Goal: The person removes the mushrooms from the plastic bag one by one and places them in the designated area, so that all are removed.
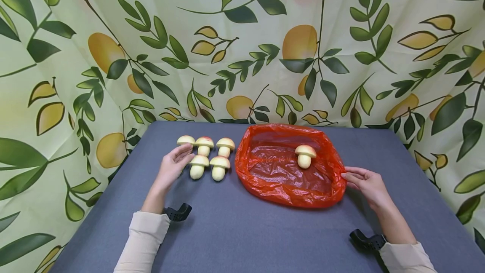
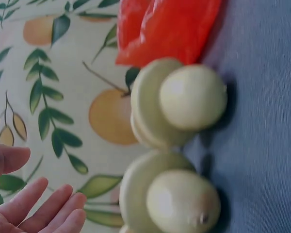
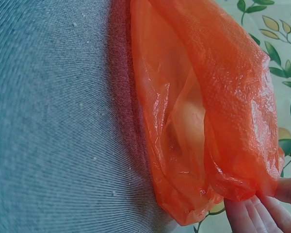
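Observation:
Several toy mushrooms with pale yellow, red-tinged caps and stubby stems stand in two rows left of the bag; a front one (image 1: 218, 168) is nearest the bag. My left hand (image 1: 175, 166) hovers at the left end of the rows, overlapping the back-left mushroom (image 1: 185, 140). In the left wrist view its thumb and fingers (image 2: 51, 208) are spread apart with nothing between them. An opened red plastic bag (image 1: 289, 195) with a rolled-down rim holds one mushroom (image 1: 304, 156). My right hand (image 1: 367, 184) pinches the bag's right rim between thumb and fingers, plain in the right wrist view.
A grey-blue cloth covers the table (image 1: 265, 239). Behind it and along both sides hangs a cream curtain (image 1: 250, 54) printed with leaves and orange fruit. Black wrist bands with cameras (image 1: 178, 212) sit on both forearms.

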A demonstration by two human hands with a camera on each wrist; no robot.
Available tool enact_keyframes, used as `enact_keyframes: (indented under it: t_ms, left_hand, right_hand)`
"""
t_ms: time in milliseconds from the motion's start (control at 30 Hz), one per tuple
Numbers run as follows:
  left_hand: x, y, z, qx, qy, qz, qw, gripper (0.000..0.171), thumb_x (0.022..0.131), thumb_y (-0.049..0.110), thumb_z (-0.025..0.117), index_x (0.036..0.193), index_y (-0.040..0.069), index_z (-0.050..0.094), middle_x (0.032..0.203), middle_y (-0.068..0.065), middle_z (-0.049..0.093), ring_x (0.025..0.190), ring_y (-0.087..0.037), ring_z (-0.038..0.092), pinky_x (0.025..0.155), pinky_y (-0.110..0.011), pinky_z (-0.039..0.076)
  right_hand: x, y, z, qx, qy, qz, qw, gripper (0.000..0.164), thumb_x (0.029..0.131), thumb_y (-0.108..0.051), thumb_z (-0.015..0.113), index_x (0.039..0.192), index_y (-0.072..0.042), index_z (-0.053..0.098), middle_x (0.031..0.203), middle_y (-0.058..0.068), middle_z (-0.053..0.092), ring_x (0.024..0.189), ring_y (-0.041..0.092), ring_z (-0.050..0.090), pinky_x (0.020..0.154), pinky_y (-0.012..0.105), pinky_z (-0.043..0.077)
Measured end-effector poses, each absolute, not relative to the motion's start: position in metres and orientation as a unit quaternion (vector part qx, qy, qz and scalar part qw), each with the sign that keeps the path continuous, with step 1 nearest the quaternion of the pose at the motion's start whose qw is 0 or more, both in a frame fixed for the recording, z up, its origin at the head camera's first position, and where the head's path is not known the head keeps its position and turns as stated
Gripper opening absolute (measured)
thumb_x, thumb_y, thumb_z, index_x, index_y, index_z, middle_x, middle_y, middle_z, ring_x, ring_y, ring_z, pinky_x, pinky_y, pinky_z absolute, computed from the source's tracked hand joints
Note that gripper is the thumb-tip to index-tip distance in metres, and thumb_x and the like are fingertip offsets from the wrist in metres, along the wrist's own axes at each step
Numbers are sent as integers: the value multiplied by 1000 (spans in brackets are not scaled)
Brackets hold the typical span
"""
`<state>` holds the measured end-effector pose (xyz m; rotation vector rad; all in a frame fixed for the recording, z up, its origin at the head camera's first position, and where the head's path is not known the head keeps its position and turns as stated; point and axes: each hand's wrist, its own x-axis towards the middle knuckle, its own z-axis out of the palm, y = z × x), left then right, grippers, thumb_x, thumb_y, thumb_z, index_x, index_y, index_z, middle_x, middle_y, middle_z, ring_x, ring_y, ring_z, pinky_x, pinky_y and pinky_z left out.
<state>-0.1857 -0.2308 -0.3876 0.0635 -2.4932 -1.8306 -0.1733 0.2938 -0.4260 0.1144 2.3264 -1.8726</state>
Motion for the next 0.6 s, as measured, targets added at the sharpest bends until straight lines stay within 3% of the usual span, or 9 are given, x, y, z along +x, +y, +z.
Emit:
enact_keyframes:
  t_ms: [400, 600]
  left_hand:
    - [-186, -197, -387, -27, -785, -618, 9, 45, 96, 6, 54, 140, -3, 44, 147, -25, 44, 140, -33, 43, 89, -2, 42]
    - [-187, -183, -387, -42, -785, -618, 2, 46, 96, 9, 56, 140, 0, 46, 146, -24, 46, 139, -33, 44, 100, -15, 45]
  right_hand:
    - [-171, 293, -423, 37, 784, -614, 78, 20, 93, -25, 64, 87, -44, 64, 81, -29, 68, 76, -9, 66, 72, 13, 57]
    - [-172, 293, -423, 40, 789, -608, 78, 14, 92, -28, 65, 91, -41, 66, 81, -30, 68, 77, -9, 66, 73, 14, 57]
